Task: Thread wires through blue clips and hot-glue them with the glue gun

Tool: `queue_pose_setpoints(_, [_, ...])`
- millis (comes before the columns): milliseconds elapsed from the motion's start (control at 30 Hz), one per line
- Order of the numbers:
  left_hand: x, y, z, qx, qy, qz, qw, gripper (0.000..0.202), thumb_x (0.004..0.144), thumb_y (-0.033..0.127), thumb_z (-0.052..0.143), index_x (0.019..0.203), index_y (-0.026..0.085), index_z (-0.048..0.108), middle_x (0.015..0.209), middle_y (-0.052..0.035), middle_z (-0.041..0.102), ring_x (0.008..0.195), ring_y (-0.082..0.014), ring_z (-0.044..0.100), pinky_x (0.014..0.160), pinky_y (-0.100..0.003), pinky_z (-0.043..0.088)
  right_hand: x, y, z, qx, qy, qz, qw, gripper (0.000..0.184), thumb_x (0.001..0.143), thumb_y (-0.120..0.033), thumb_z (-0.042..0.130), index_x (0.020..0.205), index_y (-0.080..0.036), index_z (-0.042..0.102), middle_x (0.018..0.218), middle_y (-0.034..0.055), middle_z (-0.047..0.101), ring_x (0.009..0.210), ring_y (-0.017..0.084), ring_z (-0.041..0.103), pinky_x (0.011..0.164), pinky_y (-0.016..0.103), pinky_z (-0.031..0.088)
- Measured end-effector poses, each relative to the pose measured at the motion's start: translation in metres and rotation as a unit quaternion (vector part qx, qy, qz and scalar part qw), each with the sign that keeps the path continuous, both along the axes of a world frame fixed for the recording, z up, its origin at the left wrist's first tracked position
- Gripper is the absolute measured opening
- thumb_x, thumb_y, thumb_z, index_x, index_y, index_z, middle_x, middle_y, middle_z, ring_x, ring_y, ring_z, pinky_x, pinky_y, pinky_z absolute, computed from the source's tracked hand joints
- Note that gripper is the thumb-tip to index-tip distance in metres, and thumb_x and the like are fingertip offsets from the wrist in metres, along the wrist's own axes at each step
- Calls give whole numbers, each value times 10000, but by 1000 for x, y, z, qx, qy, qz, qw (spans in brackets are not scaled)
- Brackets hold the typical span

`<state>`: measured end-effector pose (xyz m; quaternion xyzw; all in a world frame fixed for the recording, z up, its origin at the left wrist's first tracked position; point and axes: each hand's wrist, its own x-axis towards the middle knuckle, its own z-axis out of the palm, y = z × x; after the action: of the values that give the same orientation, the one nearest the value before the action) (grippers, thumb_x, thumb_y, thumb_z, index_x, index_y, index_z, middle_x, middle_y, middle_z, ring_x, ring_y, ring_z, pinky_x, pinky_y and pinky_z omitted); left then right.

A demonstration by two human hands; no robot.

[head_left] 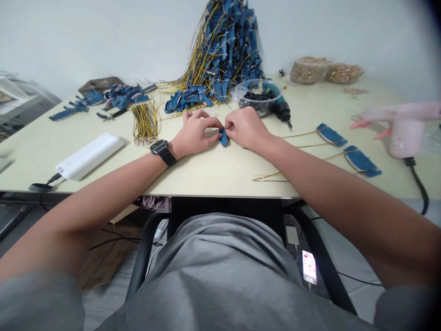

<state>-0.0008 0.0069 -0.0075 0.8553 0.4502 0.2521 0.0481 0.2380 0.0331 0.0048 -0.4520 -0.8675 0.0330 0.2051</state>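
My left hand (195, 133) and my right hand (245, 128) meet over the table's middle, both pinched on one small blue part (223, 137) with a thin yellow wire. A black watch (163, 151) sits on my left wrist. A clear bowl of black pieces (257, 96) stands just behind my right hand. A tall pile of blue parts with yellow wires (225, 46) leans against the wall.
Finished blue parts with wires (347, 149) lie to the right, a pink glue gun (401, 126) beyond them. A dark screwdriver tool (281, 108) rests by the bowl. A yellow wire bundle (145, 122), pliers (110, 115), more blue parts (113, 96) and a white power strip (90, 155) lie left.
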Motion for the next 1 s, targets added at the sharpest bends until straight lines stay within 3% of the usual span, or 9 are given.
queue_pose_setpoints(533, [-3, 6, -2, 9, -5, -20, 1000, 310, 1093, 473, 765, 1302, 333, 946, 1288, -132, 967, 1496, -515, 760, 1275, -862, 453, 0, 0, -2, -8, 22, -7, 1000, 279, 1017, 1, 753, 934, -222, 896, 1053, 103, 928, 1075, 338, 873, 964, 453, 588])
queue_pose_setpoints(700, [-3, 8, -1, -5, 3, -17, 1000, 366, 1088, 545, 783, 1360, 328, 899, 1384, -135, 961, 1547, -528, 739, 1299, -843, 424, 0, 1, -2, -4, 17, -5, 1000, 257, 1022, -1, 793, 982, -213, 931, 1050, 92, 919, 1054, 317, 856, 955, 435, 578])
queue_pose_setpoints(833, [-6, 9, 4, -22, -1, 0, 1000, 682, 1105, 805, 726, 1567, 311, 814, 1380, -130, 947, 1582, -513, 607, 1331, -883, 349, 1, 2, -2, -5, 21, -10, 1000, 243, 1030, -15, 811, 1014, -215, 947, 1054, 105, 915, 1049, 332, 851, 928, 443, 571])
queue_pose_setpoints(933, [-11, 7, 9, -16, -26, 23, 999, 967, 1102, 1105, 530, 1531, 292, 829, 1268, -115, 912, 1541, -481, 494, 1362, -878, 316, 1, 2, -3, -6, 19, -10, 1000, 255, 1030, -9, 794, 1005, -218, 938, 1048, 114, 911, 1070, 346, 852, 924, 446, 567])
queue_pose_setpoints(1000, [-14, 7, 10, -11, -35, 13, 999, 1056, 1010, 1218, 574, 1464, 301, 838, 1339, -127, 894, 1509, -493, 518, 1341, -840, 372, 1, 2, -4, -3, 22, -9, 1000, 251, 1029, -16, 797, 989, -233, 919, 1040, 103, 904, 1062, 342, 846, 927, 444, 570])
